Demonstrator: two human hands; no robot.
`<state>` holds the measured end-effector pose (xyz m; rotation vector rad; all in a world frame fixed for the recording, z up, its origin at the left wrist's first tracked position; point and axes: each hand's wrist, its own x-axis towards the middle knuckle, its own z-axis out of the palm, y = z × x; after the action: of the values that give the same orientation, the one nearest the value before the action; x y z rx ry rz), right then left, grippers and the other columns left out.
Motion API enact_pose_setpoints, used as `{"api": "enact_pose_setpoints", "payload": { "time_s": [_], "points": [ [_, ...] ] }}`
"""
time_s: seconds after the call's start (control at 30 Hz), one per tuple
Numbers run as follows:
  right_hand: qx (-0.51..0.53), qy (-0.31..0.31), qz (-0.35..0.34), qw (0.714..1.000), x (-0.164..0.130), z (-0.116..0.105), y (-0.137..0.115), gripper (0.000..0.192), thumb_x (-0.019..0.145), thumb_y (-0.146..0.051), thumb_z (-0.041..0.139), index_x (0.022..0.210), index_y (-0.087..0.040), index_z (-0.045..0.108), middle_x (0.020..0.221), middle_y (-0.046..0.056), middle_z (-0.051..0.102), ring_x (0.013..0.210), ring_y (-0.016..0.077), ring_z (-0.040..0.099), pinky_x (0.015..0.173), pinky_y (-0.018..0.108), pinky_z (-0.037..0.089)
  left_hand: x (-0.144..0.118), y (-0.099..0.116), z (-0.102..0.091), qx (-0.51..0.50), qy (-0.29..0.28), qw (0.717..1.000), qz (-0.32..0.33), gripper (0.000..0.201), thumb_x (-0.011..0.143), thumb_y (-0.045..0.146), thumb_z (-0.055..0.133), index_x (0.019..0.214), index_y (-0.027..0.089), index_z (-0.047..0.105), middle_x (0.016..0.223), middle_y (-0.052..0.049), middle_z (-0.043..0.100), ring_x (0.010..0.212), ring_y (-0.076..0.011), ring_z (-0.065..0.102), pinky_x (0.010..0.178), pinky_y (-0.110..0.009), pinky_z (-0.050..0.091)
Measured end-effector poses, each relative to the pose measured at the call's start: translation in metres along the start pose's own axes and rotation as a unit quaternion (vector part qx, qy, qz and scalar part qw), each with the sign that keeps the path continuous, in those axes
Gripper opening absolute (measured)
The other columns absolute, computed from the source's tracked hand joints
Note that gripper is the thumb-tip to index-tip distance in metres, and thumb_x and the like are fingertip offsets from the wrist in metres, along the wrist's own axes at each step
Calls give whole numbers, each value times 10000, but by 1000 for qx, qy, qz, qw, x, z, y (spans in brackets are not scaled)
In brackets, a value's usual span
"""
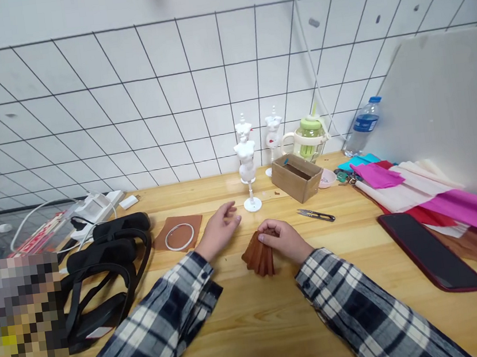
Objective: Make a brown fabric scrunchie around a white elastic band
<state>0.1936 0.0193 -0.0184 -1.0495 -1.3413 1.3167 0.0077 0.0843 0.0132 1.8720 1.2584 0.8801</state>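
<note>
Pinched in my right hand (287, 238) is a small piece of pleated brown fabric (259, 256), gathered at the top and fanning out below like a tiny skirt. My left hand (220, 230) hovers to its left with fingers apart and nothing in them. Just beyond my hands, a small white dress-form mannequin (246, 160) stands upright on a round base. Left of my left hand lies a flat brown fabric square (196, 223) with a white ring (179, 237) on top. Thread snips (316, 214) rest on the table beyond my right hand.
A cardboard box (297, 177), a second mannequin (273, 133) and a green-lidded jug (312, 134) stand at the back. Right are a water bottle (365, 125), coloured fabrics (436, 195) and a phone (432, 252). Black straps and pads (104, 258) and a power strip (106, 204) lie left.
</note>
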Motion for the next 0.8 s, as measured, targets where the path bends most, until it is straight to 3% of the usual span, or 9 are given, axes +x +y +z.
{"api": "enact_pose_setpoints", "payload": {
  "time_s": [0.07, 0.13, 0.2, 0.3, 0.4, 0.5, 0.63, 0.8],
  "points": [
    [20, -12, 16, 1000, 5, -11, 8, 279, 683, -396, 702, 782, -176, 563, 714, -19, 582, 654, 122, 522, 665, 259, 400, 30, 6, 14, -54, 5, 998, -20, 786, 739, 334, 696, 1417, 178, 329, 1432, -175, 411, 1246, -288, 459, 1003, -420, 392],
    [27, -14, 19, 999, 8, -18, 14, 302, 690, -427, 690, 784, -177, 550, 714, -23, 574, 647, 115, 509, 660, 254, 391, 55, 16, 27, -135, 1, 990, -50, 996, 700, 357, 747, 1483, 206, 150, 1538, -201, 203, 1347, -338, 340, 1036, -456, 355],
    [25, -14, 16, 999, 10, -21, 18, 313, 693, -439, 686, 791, -179, 545, 709, -28, 562, 640, 111, 497, 649, 248, 381, 74, 27, 38, -201, 26, 979, -19, 1061, 677, 354, 775, 1490, 224, 106, 1560, -177, 148, 1386, -333, 276, 1064, -443, 330],
    [14, -20, 14, 1000, 11, -22, 19, 305, 687, -427, 689, 793, -178, 547, 686, -38, 538, 625, 107, 475, 629, 240, 365, 90, 42, 46, -262, 21, 961, 86, 876, 730, 375, 734, 1449, 181, 274, 1440, -151, 424, 1304, -276, 420, 1084, -403, 321],
    [-5, -26, 12, 1000, 12, -21, 19, 266, 691, -390, 675, 778, -174, 549, 663, -45, 517, 605, 102, 453, 613, 235, 352, 91, 48, 42, -289, -27, 954, 82, 605, 785, 437, 664, 1284, 128, 516, 1208, -138, 626, 1084, -258, 594, 980, -406, 427],
    [-28, -28, 12, 999, 11, -21, 19, 221, 690, -344, 664, 767, -169, 554, 649, -47, 508, 593, 100, 441, 602, 233, 345, 67, 48, 24, -329, 7, 941, 78, 481, 812, 422, 645, 1209, 164, 566, 1166, -102, 644, 883, -178, 645, 834, -326, 505],
    [-46, -38, 7, 998, 2, -13, 3, 173, 696, -299, 650, 771, -169, 565, 661, -42, 511, 614, 103, 450, 603, 228, 358, 2, 42, -17, -425, 38, 903, 53, 407, 881, 425, 563, 1189, 159, 568, 1137, -119, 653, 697, -109, 599, 654, -230, 502],
    [-98, -109, -53, 988, -15, 20, -74, 130, 764, -274, 614, 836, -169, 585, 723, -27, 547, 651, 100, 473, 592, 209, 380, -70, 47, -51, -520, 21, 853, -36, 384, 912, 372, 527, 1244, 178, 528, 1049, -109, 673, 600, -103, 535, 600, -252, 495]
  ]
}}
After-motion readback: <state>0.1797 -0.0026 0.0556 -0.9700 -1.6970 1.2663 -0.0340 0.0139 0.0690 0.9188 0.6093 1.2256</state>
